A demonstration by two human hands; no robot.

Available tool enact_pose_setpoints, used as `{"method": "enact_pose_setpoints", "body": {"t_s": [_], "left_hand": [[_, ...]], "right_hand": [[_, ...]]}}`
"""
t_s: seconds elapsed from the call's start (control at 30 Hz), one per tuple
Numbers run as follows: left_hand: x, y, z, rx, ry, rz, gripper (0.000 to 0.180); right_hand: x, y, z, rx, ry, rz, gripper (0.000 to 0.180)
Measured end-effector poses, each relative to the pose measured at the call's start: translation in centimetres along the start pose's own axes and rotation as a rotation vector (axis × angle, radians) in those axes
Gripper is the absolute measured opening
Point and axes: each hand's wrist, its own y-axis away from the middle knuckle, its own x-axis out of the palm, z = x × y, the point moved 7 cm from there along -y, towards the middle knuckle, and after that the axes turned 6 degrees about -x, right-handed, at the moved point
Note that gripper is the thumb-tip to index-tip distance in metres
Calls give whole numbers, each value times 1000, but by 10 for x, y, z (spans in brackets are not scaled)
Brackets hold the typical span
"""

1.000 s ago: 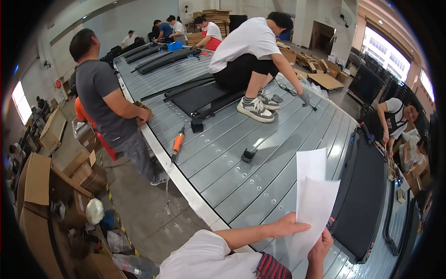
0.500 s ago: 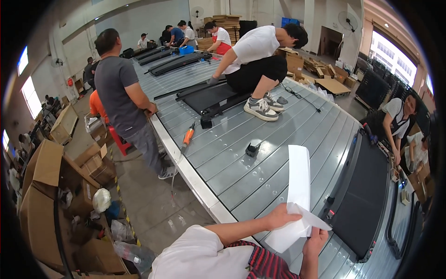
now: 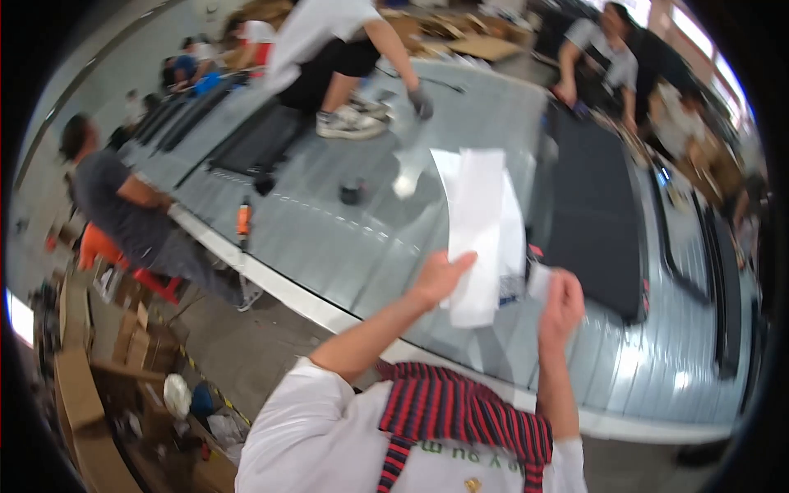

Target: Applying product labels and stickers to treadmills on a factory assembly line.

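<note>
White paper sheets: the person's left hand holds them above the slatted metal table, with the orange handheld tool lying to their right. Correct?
No: in the head view, the orange handheld tool lies left of the white paper sheets, which the left hand holds above the slatted metal table.

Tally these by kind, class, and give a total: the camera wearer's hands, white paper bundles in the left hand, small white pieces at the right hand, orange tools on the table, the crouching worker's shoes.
Hands: 2 (left hand, right hand)
White paper bundle: 1
Small white piece: 1
Orange tool: 1
Shoes: 2
Total: 7
</note>
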Motion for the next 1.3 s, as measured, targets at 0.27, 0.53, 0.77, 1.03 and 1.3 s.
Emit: {"method": "enact_pose_setpoints", "body": {"t_s": [0.27, 0.53, 0.77, 1.03, 1.3], "left_hand": [[65, -28, -2, -12, 24, 254, 30], [63, -15, -16, 36, -4, 318, 29], [58, -24, -10, 66, -126, 339, 29], [74, -23, -10, 7, -292, 293, 33], [81, -50, 29, 139, -310, 178, 28]], "right_hand": [[46, 12, 46, -528, 370, 378, 15], [41, -6, 25, -283, 288, 404, 11], [49, -3, 23, -369, 340, 376, 15], [29, -4, -12, 19, 36, 397, 7], [-23, -19, -35, 43, -33, 277, 4]]}}
